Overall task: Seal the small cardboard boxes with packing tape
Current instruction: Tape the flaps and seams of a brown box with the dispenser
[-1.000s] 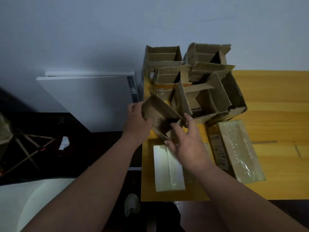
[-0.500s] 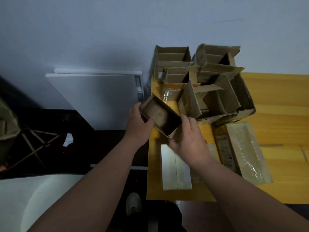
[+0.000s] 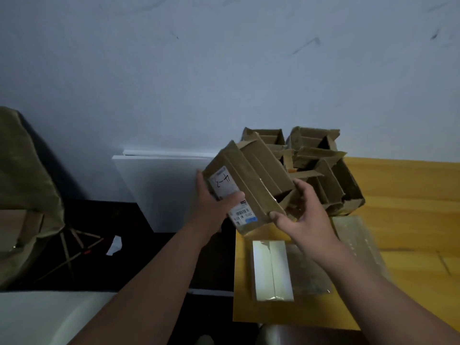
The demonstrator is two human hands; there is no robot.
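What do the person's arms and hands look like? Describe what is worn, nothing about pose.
Both forearms are bare right up to the bottom edge of the picture: no sleeves or gloves show. The left hand and right hand show no ring, watch or wristband. The fingers are uncovered and unmarked.

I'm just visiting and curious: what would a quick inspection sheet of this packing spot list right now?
Surface: yellow wooden table, its left part crowded, the right part bare.
Job's things: held cardboard box, lifted and tilted, labelled side showing; cluster of open cardboard boxes at the back; packing tape roll: nothing seen.
Clutter: white carton near the front edge; clear plastic bags beside it.
Hands: left hand grips the box's labelled side; right hand holds its lower right corner.
Cables: nothing seen.
Surroundings: pale wall; white panel leaning left of the table; dark floor with wooden sticks.
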